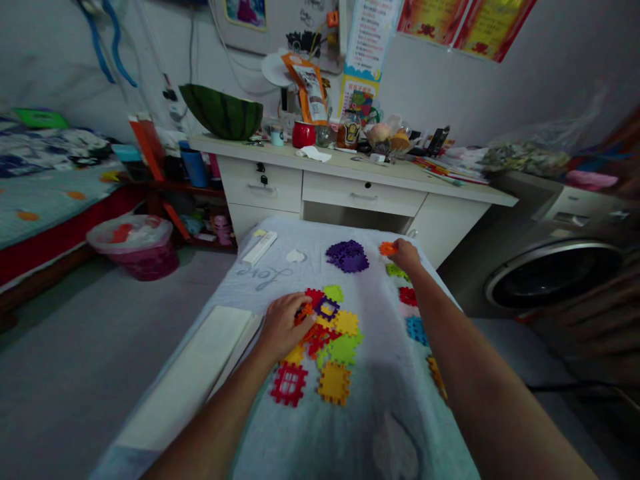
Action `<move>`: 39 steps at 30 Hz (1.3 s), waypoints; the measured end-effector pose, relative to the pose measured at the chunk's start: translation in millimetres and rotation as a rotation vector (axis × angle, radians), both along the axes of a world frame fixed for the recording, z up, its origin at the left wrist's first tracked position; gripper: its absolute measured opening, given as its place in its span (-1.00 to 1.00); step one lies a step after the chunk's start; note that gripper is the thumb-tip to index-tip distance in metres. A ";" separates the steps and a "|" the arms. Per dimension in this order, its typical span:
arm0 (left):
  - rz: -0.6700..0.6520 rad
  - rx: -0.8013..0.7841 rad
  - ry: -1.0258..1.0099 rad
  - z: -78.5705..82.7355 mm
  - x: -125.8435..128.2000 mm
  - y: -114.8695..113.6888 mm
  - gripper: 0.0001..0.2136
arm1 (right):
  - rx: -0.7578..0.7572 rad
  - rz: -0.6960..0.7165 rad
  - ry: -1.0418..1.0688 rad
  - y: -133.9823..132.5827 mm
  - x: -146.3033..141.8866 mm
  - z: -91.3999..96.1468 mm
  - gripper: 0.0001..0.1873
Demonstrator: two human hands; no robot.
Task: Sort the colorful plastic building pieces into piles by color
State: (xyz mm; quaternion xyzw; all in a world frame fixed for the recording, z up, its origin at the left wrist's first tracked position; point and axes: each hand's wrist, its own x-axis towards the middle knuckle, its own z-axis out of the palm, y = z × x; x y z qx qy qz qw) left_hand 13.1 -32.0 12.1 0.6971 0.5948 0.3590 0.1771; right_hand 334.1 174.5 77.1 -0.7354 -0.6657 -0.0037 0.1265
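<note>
At the far right of the cloth, my right hand point(407, 256) pinches an orange interlocking plastic piece point(387, 249). My left hand point(286, 325) is closed round another orange piece point(305, 311) at the left side of a mixed pile. Red, yellow and lime pieces lie in that pile, along with a purple frame-shaped piece point(327, 308). Nearer to me lie a red window piece point(289, 383) and a yellow square piece point(335, 383). A purple heap point(347, 257) sits between the hands, farther back. Below my right hand run lime pieces point(397, 271), red pieces point(408, 296) and blue pieces point(416, 330).
A pale cloth point(380, 373) covers the table. A white box point(260, 248) and a long pale board point(200, 373) lie along its left side. Behind stands a cluttered white desk point(350, 177); a washing machine point(555, 253) is on the right, a pink tub point(135, 250) on the left.
</note>
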 end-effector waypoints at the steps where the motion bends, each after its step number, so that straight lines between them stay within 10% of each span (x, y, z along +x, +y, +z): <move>1: -0.002 -0.003 0.002 0.3 0.1 -0.1 -0.71 | -0.021 -0.010 -0.042 4.7 1.7 -2.0 -0.63; 18: -0.013 -0.009 -0.005 5.8 0.4 -2.0 -0.70 | 0.006 -0.017 -0.089 20.9 -10.5 -10.0 -0.59; 24: -0.028 0.000 -0.040 4.2 -0.1 -1.2 -0.70 | 0.062 0.128 -0.023 -14.5 -34.0 11.9 -0.67; 30: -0.031 0.017 -0.155 6.9 -1.4 -1.1 -0.72 | -0.195 0.686 0.256 -75.5 -73.9 27.4 -0.83; 39: -0.027 -0.015 -0.178 2.3 -2.6 1.0 -0.66 | -0.252 0.805 0.148 -137.0 -128.2 -13.4 -0.61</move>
